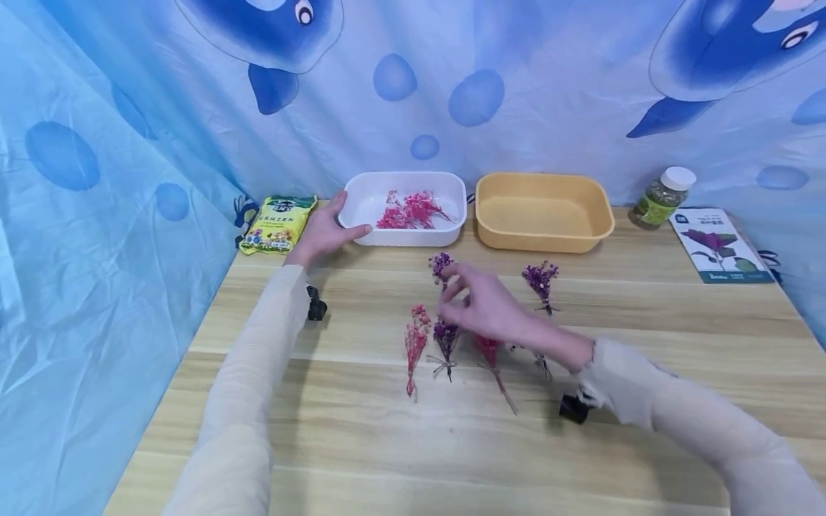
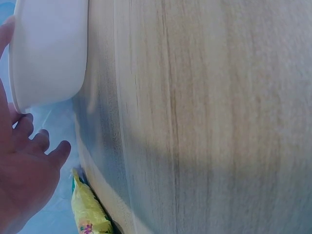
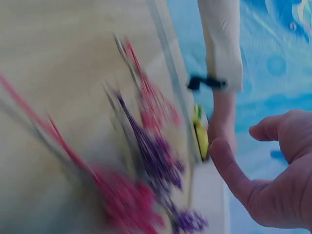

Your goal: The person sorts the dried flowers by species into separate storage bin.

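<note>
My left hand [image 1: 325, 231] rests against the left end of a white plastic tub [image 1: 403, 239], thumb along its front side and fingers near its rim. Pink dried flowers [image 1: 419, 208] lie inside the tub. Over the middle of the table, my right hand [image 1: 480, 304] hovers with thumb and forefinger apart and nothing between them. Beneath and around it lie a purple dried-flower bunch [image 1: 445, 337] tied with string, another purple bunch [image 1: 442, 264], a pink bunch [image 1: 416, 340] and a deep pink bunch [image 1: 488, 349], partly covered by the hand.
A yellow tub [image 1: 545, 242] stands right of the white one. Further right are a lidded jar [image 1: 661, 197] and a printed flower card [image 1: 721, 247]. A yellow packet [image 1: 279, 223] lies at the left. One more purple bunch [image 1: 540, 281] lies beyond the right forearm.
</note>
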`<action>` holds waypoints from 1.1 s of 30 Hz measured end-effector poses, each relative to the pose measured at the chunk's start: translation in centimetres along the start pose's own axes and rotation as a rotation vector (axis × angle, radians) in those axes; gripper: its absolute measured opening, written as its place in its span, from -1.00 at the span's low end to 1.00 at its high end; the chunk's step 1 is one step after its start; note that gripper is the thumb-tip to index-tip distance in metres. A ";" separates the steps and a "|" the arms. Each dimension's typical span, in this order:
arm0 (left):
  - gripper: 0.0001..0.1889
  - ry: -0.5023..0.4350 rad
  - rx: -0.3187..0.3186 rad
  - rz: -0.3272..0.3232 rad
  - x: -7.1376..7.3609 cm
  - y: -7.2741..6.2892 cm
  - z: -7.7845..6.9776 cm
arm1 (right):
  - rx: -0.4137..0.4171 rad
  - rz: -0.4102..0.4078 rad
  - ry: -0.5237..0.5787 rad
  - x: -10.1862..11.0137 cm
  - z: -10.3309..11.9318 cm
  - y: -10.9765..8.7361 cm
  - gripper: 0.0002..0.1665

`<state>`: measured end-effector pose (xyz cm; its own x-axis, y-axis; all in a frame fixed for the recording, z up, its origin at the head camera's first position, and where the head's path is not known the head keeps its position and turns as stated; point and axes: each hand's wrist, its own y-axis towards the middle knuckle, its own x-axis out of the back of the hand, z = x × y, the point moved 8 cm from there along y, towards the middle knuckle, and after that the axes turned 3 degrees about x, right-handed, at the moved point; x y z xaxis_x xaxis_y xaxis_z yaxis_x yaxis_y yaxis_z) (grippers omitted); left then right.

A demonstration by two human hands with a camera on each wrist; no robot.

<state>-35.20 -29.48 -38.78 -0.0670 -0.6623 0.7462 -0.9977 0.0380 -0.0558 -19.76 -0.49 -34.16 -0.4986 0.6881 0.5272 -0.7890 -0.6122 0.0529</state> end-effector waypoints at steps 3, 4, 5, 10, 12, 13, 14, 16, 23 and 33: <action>0.20 -0.007 -0.001 0.000 0.2 0.0 0.2 | -0.017 0.035 0.000 -2.2 0.4 -1.4 -0.20; 0.20 -0.008 -0.002 -0.001 0.2 0.0 0.2 | -0.016 0.040 -0.007 -2.9 0.5 -1.7 -0.17; 0.20 -0.010 -0.003 -0.001 0.3 0.0 0.3 | -0.017 0.048 -0.014 -3.5 0.6 -2.0 -0.15; 0.20 -0.003 -0.006 0.008 0.1 0.0 0.4 | -0.043 0.081 0.048 -6.2 0.2 -2.5 -0.11; 0.20 0.003 -0.006 0.009 0.0 0.0 0.4 | -0.058 0.093 0.055 -6.8 0.0 -2.6 -0.11; 0.20 0.005 -0.007 0.009 0.0 0.0 0.3 | -0.057 0.097 0.037 -7.0 0.0 -2.5 -0.10; 0.20 0.009 -0.006 0.009 0.0 0.1 0.3 | -0.059 0.102 0.021 -7.1 -0.1 -2.5 -0.10; 0.21 0.016 -0.004 0.005 0.0 0.1 0.3 | -0.056 0.109 -0.016 -7.4 0.0 -2.4 -0.09; 0.21 0.014 -0.012 -0.002 0.0 0.1 0.1 | -0.051 0.117 -0.115 -7.9 0.3 -1.5 -0.15; 0.20 0.024 -0.013 -0.006 0.0 0.0 0.2 | -0.047 0.120 -0.309 -9.5 0.7 -0.1 -0.07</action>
<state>-35.18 -29.62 -38.96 -0.0614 -0.6447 0.7620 -0.9981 0.0439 -0.0434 -14.74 -7.20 -38.60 -0.4622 0.4570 0.7600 -0.7506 -0.6579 -0.0608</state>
